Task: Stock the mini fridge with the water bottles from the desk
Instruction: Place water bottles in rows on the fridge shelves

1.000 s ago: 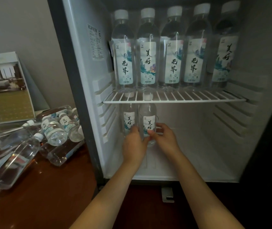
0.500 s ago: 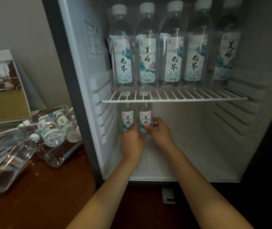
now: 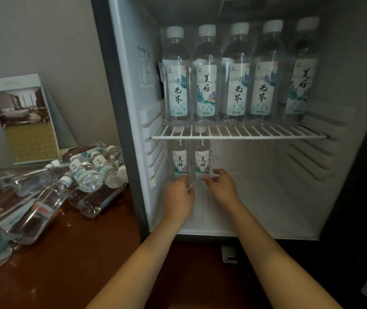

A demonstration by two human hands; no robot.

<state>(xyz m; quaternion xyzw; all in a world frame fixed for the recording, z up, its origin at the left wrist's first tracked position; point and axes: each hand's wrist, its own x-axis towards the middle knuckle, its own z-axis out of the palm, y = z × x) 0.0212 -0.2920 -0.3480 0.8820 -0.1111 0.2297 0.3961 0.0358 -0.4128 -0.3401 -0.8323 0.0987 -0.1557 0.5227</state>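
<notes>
The mini fridge [image 3: 131, 112] stands open. Several labelled water bottles [image 3: 236, 81] stand in a row on its white wire shelf [image 3: 267, 136]. Below the shelf, two bottles stand upright at the back left. My left hand [image 3: 179, 198] and right hand [image 3: 222, 186] hold the base of the right one [image 3: 202, 162] from either side, with curled fingers. The other lower bottle [image 3: 179, 161] is just left of it. Several more bottles [image 3: 86, 175] lie in a heap on the wooden desk [image 3: 66, 253] to the left of the fridge.
A standing brochure card [image 3: 24, 121] leans against the wall behind the heap of bottles. The lower fridge floor [image 3: 267, 208] stretches to the right of my hands. A metal door bracket [image 3: 229, 253] sits below the fridge's front edge.
Both hands have slid the held bottle deeper into the lower compartment, upright beside the first bottle. My arms reach further in.
</notes>
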